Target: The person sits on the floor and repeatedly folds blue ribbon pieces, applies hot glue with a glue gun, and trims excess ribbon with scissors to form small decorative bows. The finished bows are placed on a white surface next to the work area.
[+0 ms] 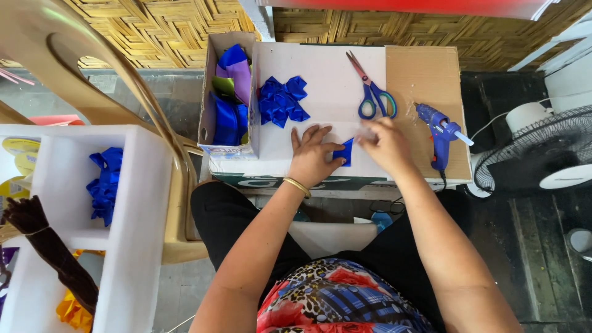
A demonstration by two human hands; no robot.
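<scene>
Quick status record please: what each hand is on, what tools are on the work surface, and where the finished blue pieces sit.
left hand: flat on the white board, fingertips against a small blue ribbon piece
right hand: pinching the same piece from its right side
scissors: lying on the board, blue handles toward the person
glue gun: blue, on the cardboard right of the hands
blue ribbon pile: on the board, upper left
open box: blue and purple ribbon inside

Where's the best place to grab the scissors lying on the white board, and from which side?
Take the scissors by the blue handle loops, coming from the near side. They lie flat with the loops toward the person and the blades pointing away up the white board. The right hand is closest, just below the loops, so probably the easier reach.
</scene>
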